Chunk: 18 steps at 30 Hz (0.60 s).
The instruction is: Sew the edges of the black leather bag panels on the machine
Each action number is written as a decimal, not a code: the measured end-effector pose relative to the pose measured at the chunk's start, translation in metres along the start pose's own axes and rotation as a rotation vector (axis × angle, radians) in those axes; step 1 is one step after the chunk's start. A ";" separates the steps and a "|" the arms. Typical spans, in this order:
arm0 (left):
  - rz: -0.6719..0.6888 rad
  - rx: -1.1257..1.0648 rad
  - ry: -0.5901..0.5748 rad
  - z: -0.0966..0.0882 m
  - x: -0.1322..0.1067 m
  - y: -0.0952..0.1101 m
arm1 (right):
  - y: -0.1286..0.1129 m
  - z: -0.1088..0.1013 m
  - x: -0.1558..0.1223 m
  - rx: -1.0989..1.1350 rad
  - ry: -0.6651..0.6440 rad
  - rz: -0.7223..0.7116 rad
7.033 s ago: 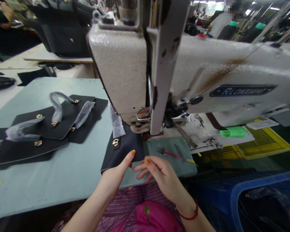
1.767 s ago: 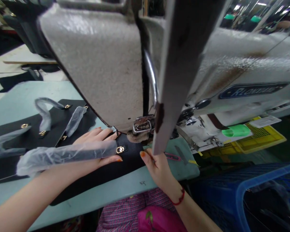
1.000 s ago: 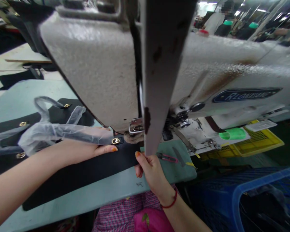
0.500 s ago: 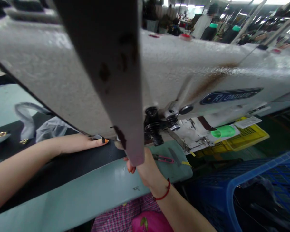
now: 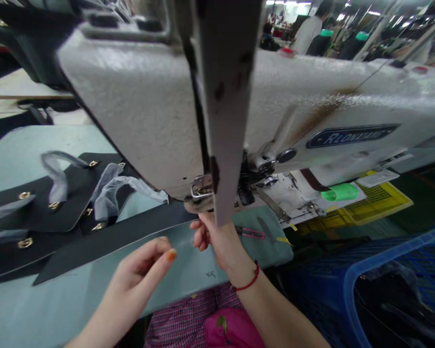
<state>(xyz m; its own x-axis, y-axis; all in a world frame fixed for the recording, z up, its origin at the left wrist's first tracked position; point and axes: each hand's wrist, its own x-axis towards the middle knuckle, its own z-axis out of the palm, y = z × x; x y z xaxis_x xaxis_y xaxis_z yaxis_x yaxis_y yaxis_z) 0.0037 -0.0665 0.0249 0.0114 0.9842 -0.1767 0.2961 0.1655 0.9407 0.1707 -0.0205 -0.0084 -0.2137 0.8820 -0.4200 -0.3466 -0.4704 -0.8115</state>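
Since half a second ago, the left hand (image 5: 143, 270) has lifted off the long black panel (image 5: 105, 240) and hovers over the pale green table (image 5: 39, 309), fingers loosely curled, thumb near the forefinger, holding nothing. The right hand (image 5: 214, 238) sits under the sewing machine (image 5: 148, 111) head, fingers curled at the panel's near end. A grey bar (image 5: 224, 96) hanging close to the camera hides its fingertips, so whether they pinch the panel cannot be told. The panel lies flat, running from the presser foot leftward across the table. One clear plastic-wrapped strap (image 5: 128, 186) trails from it behind the machine head. To the left lies one stack of black panels (image 5: 58, 215) with six gold rings showing. One pair of pink thread snips (image 5: 252, 234) lies just right of the right hand. Further right are one green spool (image 5: 339, 193), one yellow tray (image 5: 391, 205) and one blue crate (image 5: 380, 270).
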 end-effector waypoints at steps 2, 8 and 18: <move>-0.218 -0.382 -0.062 0.025 0.009 -0.009 | -0.002 0.000 -0.001 -0.025 0.011 -0.022; -0.399 -0.616 -0.055 0.049 0.051 -0.013 | -0.003 -0.004 -0.006 -0.086 0.010 -0.082; -0.462 -0.461 0.009 0.045 0.051 -0.016 | 0.031 -0.030 -0.021 -0.215 0.045 -0.132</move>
<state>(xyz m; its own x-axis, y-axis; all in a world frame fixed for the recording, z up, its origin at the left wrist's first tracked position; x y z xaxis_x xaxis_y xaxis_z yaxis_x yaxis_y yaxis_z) 0.0424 -0.0217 -0.0121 -0.0274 0.8054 -0.5922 -0.1719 0.5798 0.7965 0.1917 -0.0526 -0.0374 -0.1373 0.9379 -0.3185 -0.1655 -0.3387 -0.9262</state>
